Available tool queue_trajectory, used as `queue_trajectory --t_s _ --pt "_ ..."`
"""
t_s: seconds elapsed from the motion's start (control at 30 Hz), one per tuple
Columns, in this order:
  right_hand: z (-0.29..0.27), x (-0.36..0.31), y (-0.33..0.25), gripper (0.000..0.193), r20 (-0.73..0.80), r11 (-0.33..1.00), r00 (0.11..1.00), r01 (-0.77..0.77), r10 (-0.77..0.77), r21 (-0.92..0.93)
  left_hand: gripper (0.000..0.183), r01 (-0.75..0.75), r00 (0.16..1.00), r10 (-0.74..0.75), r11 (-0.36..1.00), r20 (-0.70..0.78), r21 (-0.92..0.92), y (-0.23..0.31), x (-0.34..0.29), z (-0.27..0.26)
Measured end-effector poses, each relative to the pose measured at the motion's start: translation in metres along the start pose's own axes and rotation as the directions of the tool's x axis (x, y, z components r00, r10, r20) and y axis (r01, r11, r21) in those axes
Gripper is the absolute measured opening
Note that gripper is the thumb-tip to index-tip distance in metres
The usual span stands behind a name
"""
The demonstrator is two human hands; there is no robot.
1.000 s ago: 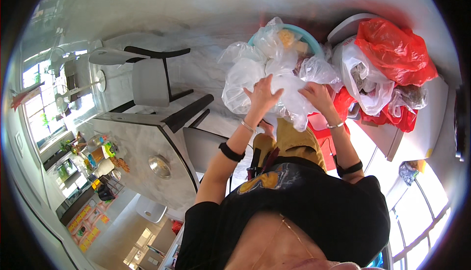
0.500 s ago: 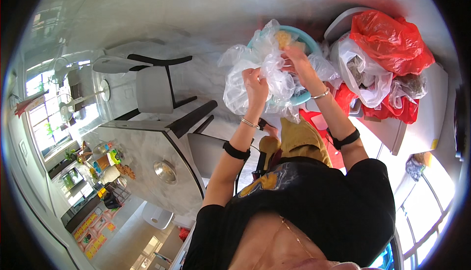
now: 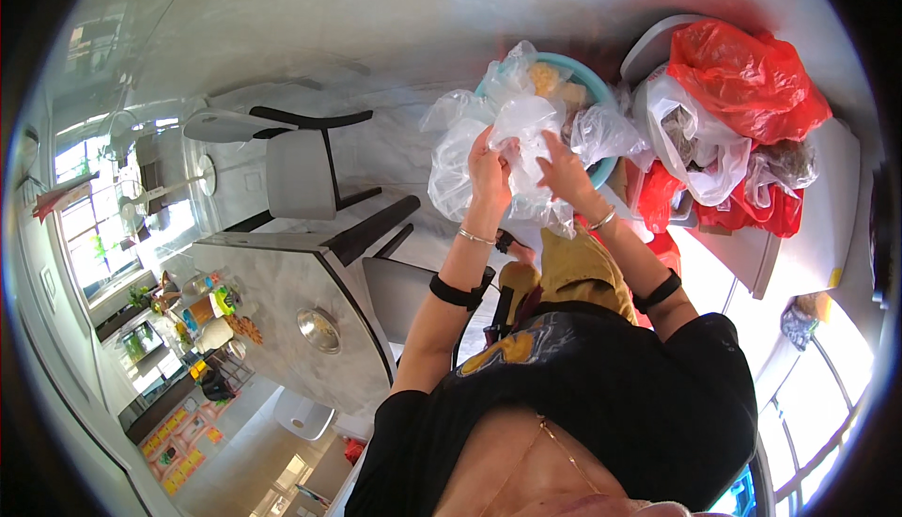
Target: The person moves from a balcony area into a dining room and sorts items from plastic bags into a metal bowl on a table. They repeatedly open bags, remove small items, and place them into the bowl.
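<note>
Your left hand pinches a crumpled clear plastic bag still part-hiding the round turquoise plastic basin, your right hand fingers-apart beside it.

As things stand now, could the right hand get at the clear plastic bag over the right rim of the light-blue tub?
Probably yes: the right hand is close to the clear plastic bag, which looks uncovered, and nothing seems to lie between them.

Both hands near each other
</note>
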State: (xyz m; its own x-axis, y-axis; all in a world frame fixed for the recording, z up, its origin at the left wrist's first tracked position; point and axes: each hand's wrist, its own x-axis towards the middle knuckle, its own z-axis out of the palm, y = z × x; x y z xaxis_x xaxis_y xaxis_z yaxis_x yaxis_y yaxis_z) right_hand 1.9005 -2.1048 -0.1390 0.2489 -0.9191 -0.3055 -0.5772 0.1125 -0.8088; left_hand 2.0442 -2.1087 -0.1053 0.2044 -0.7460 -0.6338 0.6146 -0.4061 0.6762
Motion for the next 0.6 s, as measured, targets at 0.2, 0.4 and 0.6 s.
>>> queue_trajectory --t_s 0.2,0.4,0.6 --pt "-0.04 0.017 0.02 0.058 -0.079 0.951 0.989 -0.14 0.123 -0.276 0.039 0.009 1.0 -0.009 1.0 0.029 -0.006 0.002 -0.001 -0.001" --pt "-0.061 -0.005 -0.01 0.048 -0.151 0.944 0.983 -0.145 0.104 -0.297 0.038 -0.048 0.993 0.02 0.968 0.113 0.245 0.007 -0.006 0.001" --pt "-0.029 -0.008 0.012 0.022 -0.131 0.905 0.895 0.423 -0.426 -0.054 0.035 -0.101 0.987 0.078 0.982 0.139 0.161 -0.01 -0.013 0.005"
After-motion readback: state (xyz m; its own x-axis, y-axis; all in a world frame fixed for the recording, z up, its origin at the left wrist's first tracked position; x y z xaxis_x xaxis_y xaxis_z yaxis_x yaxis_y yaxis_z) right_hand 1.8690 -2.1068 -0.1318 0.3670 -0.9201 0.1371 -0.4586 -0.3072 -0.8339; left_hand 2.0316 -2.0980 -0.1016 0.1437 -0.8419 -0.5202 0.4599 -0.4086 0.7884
